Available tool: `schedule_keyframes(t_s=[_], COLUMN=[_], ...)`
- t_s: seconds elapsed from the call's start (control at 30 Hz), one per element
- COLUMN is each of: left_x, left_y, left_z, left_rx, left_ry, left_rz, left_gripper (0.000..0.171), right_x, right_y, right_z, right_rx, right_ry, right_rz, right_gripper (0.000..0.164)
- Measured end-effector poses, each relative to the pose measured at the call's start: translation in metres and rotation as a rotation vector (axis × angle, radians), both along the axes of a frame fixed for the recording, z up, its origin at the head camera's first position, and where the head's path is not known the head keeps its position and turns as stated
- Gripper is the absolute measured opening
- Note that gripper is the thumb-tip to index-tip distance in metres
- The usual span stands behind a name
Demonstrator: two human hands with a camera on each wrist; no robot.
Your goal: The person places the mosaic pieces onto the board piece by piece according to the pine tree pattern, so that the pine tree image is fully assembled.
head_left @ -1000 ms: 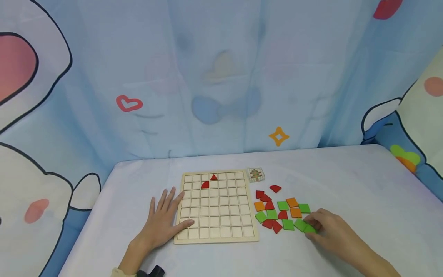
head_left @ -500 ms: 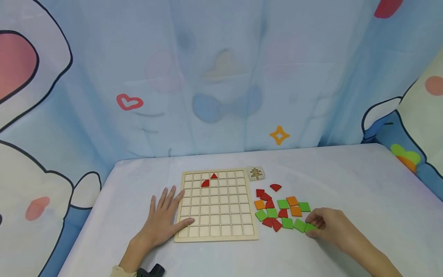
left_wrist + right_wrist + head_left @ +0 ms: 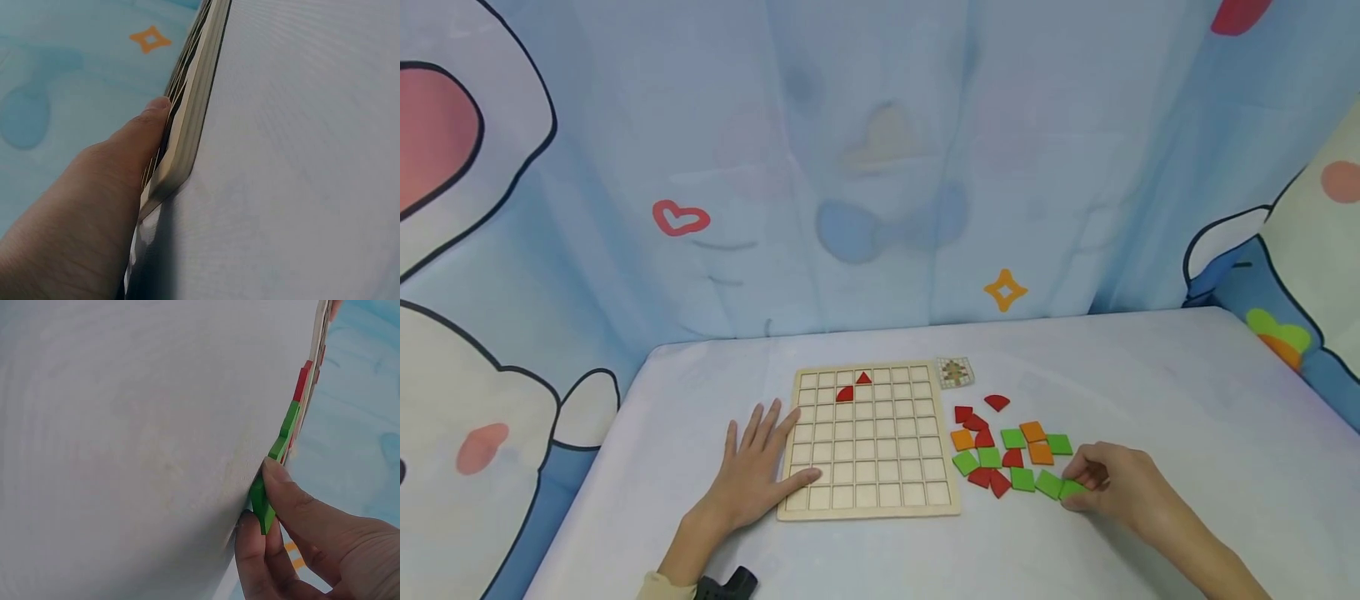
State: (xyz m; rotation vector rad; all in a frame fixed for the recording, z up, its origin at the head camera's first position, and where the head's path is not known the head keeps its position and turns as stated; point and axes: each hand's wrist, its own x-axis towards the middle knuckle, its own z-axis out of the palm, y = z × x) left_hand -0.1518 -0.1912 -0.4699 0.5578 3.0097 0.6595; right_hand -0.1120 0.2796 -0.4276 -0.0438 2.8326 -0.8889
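Note:
My left hand (image 3: 751,475) lies with spread, straight fingers over the left edge of a wooden grid board (image 3: 876,513). In the left wrist view its thumb (image 3: 134,134) touches the board's rim (image 3: 197,106). Two red tiles sit in the board's upper cells, a triangle (image 3: 863,379) and a quarter circle (image 3: 846,394). At the right end of the loose tiles, my right hand (image 3: 1120,483) pinches a green square tile (image 3: 1072,489) between thumb and fingers. The right wrist view shows this green tile (image 3: 267,515) tilted between the fingertips.
Loose red, orange and green tiles (image 3: 1012,458) lie right of the board on the white tablecloth (image 3: 1195,400). A small pattern card (image 3: 955,372) lies by the board's top right corner. A blue printed curtain (image 3: 880,208) hangs behind the table.
My right hand has shifted slightly right, and the green tile in its pinch shows more clearly beside the neighbouring green tile. The left hand stays on the board.

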Motion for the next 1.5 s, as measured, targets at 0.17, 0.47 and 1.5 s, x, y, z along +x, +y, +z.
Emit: schedule_keyframes(t_s=[0.17,0.47,1.5], left_x=[-0.001,-0.003,-0.001], left_y=[-0.001,-0.002,0.000], left_z=[0.001,0.002,-0.002], left_rx=[0.005,0.007,0.001], left_ry=[0.010,0.006,-0.026], left_rz=[0.003,0.009,0.019], left_gripper=[0.092,0.092,0.093], right_x=[-0.002,-0.002,-0.023], right_y=[-0.001,-0.003,-0.038], right_z=[0.000,0.000,0.031], right_rx=[-0.001,-0.001,-0.072], right_ry=[0.012,0.030,0.178], right_rz=[-0.008,-0.009,0.162], right_gripper=[0.028,0.028,0.024])
